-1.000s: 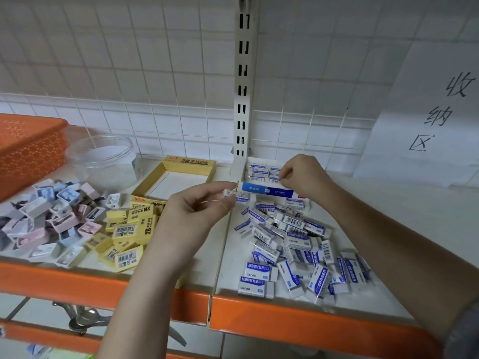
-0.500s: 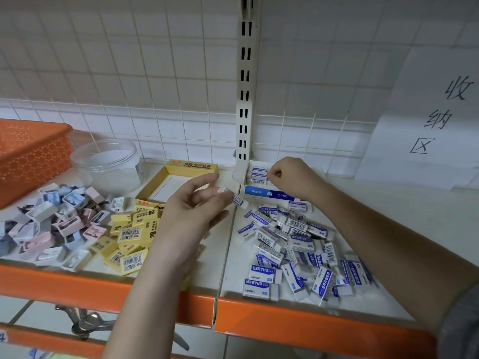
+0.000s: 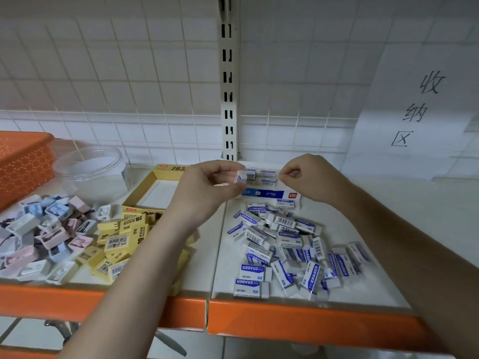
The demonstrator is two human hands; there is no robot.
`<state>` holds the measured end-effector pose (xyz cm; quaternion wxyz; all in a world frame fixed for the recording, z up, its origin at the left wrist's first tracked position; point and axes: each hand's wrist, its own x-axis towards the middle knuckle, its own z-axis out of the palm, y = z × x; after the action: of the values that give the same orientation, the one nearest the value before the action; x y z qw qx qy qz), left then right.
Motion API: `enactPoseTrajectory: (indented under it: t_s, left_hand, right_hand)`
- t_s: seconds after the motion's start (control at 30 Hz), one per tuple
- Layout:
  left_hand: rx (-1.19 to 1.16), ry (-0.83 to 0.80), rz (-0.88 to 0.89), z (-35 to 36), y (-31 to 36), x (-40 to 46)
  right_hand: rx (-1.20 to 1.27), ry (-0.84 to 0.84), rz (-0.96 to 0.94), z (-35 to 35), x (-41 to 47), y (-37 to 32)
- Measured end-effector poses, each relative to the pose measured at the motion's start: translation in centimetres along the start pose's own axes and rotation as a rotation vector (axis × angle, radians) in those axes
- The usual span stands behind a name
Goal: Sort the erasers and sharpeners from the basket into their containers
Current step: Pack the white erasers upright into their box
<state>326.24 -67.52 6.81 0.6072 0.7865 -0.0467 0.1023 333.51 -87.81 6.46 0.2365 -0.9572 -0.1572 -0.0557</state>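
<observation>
Pinching a small white eraser in my left hand, right hand clenched, fingertips pinched, over the blue cardboard box at the shelf's back edge.

The wall tiles look glazed and smooth, faintly glossy; the slotted upright looks like painted metal; the basket is orange perforated plastic; the round tub is clear glossy plastic; the yellow box looks like matt card; the sign is thin white paper; the blue-and-white erasers wear printed paper sleeves.
</observation>
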Motion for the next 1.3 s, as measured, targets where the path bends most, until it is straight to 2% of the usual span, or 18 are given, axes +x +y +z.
enactPoseTrajectory:
  t_s: [0.13, 0.37, 0.5, 0.8, 0.97, 1.3]
  left_hand:
    - [0.15, -0.059, 0.053, 1.2, 0.5, 4.1]
    - [0.582, -0.204, 0.201, 5.3, -0.5, 9.2]
    - [0.746, -0.293, 0.23, 6.1, -2.0, 10.1]
    - [0.815, -0.363, 0.25, 6.3, -3.4, 10.9]
    - [0.875, -0.325, 0.227, 6.5, -3.5, 11.2]
    - [0.834, -0.295, 0.232, 5.3, -3.2, 10.5]
  right_hand:
    - [-0.002, -0.026, 0.033, -1.9, -3.2, 0.7]
    - [0.167, 0.089, -0.056, -1.5, -8.2, 0.9]
    - [0.192, 0.028, -0.071, -1.0, -9.9, 1.0]
    - [0.218, -0.106, -0.109, -1.3, -11.1, 0.6]
    - [0.225, -0.142, -0.125, -1.3, -10.9, -0.1]
    - [0.215, -0.104, -0.127, -0.2, -10.6, -0.3]
